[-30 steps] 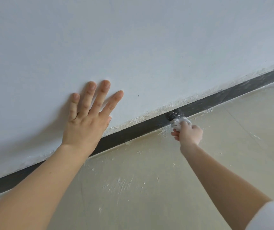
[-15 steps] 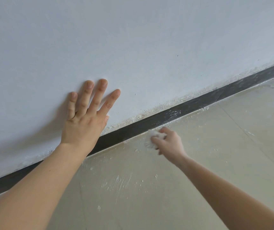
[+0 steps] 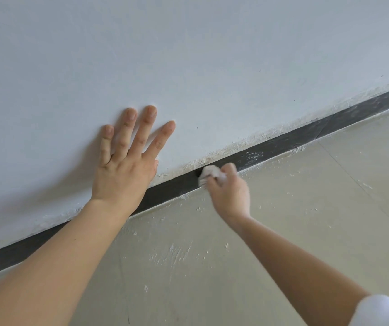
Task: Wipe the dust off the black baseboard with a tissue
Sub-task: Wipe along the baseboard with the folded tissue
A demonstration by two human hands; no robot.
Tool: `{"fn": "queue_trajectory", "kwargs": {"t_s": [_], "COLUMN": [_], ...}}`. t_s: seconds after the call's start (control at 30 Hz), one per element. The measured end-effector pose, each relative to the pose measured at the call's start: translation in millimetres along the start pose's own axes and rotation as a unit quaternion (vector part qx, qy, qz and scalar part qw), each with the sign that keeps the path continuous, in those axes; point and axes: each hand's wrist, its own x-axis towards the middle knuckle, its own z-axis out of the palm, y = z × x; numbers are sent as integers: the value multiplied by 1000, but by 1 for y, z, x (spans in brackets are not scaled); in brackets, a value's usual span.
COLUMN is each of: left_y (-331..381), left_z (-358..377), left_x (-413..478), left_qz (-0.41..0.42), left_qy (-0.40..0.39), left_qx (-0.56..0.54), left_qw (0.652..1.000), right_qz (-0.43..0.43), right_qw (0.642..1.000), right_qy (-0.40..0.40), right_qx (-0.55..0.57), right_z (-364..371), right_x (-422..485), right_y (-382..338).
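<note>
Against white wall [image 3: 188,67], splayed left hand [image 3: 124,175]; clenched right hand [image 3: 230,191] around crumpled white tissue [image 3: 210,172] on seemingly half-wiped black baseboard strip [image 3: 172,187] (dusty rightward).

A matt, faintly textured painted finish is seen on the white wall [image 3: 212,55]. The black baseboard [image 3: 172,191] looks smooth and matt, dust-smeared; the tissue [image 3: 208,172] is crumpled soft paper. The beige floor [image 3: 306,196] appears smooth, flecked with white plaster crumbs.

One left hand [image 3: 122,175], one right hand [image 3: 230,196], one tissue [image 3: 211,172], one black baseboard [image 3: 306,135], one white sleeve [image 3: 381,311]
</note>
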Motion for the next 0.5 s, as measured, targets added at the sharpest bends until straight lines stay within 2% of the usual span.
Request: {"fn": "queue_trajectory", "kwargs": {"t_s": [0.1, 0.17, 0.2, 0.27, 0.37, 0.43, 0.5], "left_y": [0, 1, 2, 5, 11, 16, 19], "left_z": [0, -2, -3, -6, -8, -8, -9], "left_x": [0, 0, 1, 2, 7, 12, 15], "left_qz": [-2, -6, -7, -1, 28, 43, 55], "left_qy": [9, 7, 3, -4, -7, -4, -4], "left_qx": [-12, -28, -37, -47, -40, -31, -16], "left_qw": [1000, 1000, 999, 999, 999, 999, 998], "right_qz": [93, 103, 90, 53, 16, 27, 51], "right_qw": [989, 987, 991, 997, 981, 972, 971], "right_qy": [96, 91, 62, -43, -194, -233, -222], "right_qx": [66, 84, 78, 39, 1, 24, 73], "right_z": [-23, -27, -25, -11, 28, 57, 75], "right_x": [16, 13, 6, -13, -37, -44, -45], "right_y": [26, 34, 33, 24, 6, -4, -13]}}
